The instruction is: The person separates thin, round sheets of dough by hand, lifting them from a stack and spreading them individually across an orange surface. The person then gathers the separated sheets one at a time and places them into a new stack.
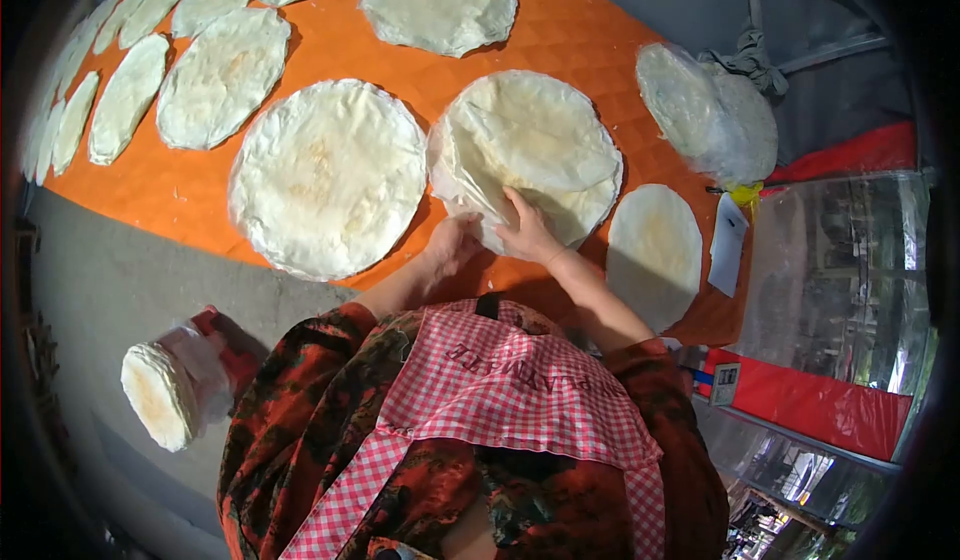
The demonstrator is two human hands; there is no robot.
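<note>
In front of me lies a stack of thin, round, pale flatbreads (560, 130), its near-left edge lifted and folded over in loose layers. My left hand (455, 244) is closed on the near-left rim of this fold, its fingertips partly hidden. Just to its right, my right hand (530, 234) grips the folded edge from above, with the fingers pressed against the layers. A second round flatbread pile (330, 180) lies flat to the left, close to the folded one. An oval-looking flatbread (655, 250) rests beside my right forearm, partly in shadow.
More flatbread piles (438, 5) stand in rows along the orange-covered table (330, 35). Plastic-wrapped flatbreads (705, 115) lie at its right end near a white paper (728, 245). Lower left, a bagged flatbread stack (160, 395) sits off the table. Clear plastic sheeting (830, 270) hangs right.
</note>
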